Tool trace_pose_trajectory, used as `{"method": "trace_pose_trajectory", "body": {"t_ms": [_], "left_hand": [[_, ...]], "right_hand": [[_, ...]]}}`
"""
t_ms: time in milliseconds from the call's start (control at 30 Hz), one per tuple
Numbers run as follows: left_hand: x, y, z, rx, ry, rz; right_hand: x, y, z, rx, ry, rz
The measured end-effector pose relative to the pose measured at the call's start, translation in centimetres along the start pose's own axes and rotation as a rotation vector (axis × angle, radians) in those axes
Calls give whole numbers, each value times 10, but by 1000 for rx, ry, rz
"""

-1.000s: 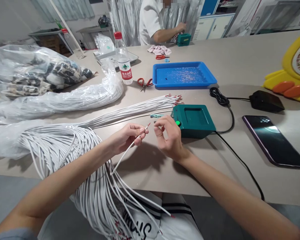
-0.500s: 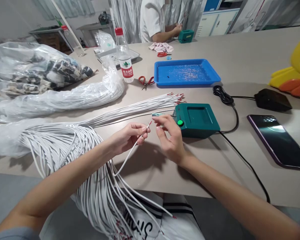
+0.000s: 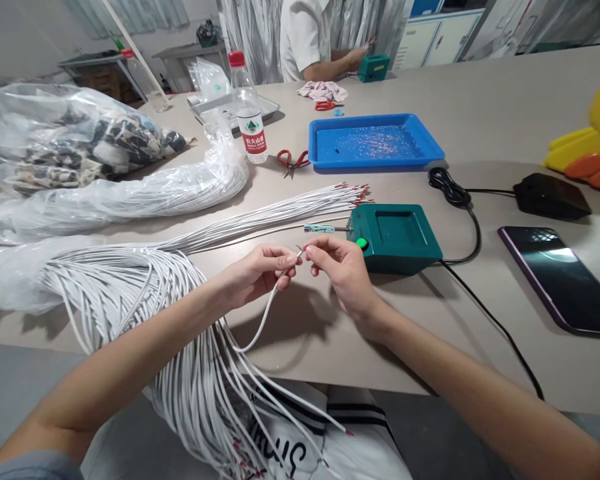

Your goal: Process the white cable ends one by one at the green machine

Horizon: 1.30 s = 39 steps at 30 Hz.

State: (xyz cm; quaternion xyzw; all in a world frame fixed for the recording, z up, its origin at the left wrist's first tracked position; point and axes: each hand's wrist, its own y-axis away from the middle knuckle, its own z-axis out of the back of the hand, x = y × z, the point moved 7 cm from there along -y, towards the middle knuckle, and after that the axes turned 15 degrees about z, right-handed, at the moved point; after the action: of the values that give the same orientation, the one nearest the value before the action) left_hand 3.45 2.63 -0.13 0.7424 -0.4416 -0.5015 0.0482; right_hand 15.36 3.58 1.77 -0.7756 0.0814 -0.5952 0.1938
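The left hand [image 3: 263, 270] pinches a white cable [image 3: 269, 308] while the right hand [image 3: 344, 270] pinches its red end [image 3: 306, 247], a green box [image 3: 403, 233] standing at their three o'clock.

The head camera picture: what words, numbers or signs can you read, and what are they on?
"农夫山泉": on the front bottle, below a green logo; smaller letters underneath are too blurred to read.
"S": on the white clothing; its other letters are too unclear to read.
Any markings on the near green box and far green box: too small to read.
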Motion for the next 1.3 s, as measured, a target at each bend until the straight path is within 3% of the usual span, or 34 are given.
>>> {"method": "trace_pose_trajectory", "body": {"t_ms": [333,933,1100,1300], "left_hand": [[1,-1,1,-26,-24,-6],[1,-2,3,-34,-33,-11],[0,-2,6,-76,-33,-3],[-3,1,5,-74,-18,-32]], "right_hand": [[2,0,0,74,145,88],[10,-4,-7,233,310,113],[2,-3,-6,228,352,103],[-5,-3,7,64,299,102]]}}
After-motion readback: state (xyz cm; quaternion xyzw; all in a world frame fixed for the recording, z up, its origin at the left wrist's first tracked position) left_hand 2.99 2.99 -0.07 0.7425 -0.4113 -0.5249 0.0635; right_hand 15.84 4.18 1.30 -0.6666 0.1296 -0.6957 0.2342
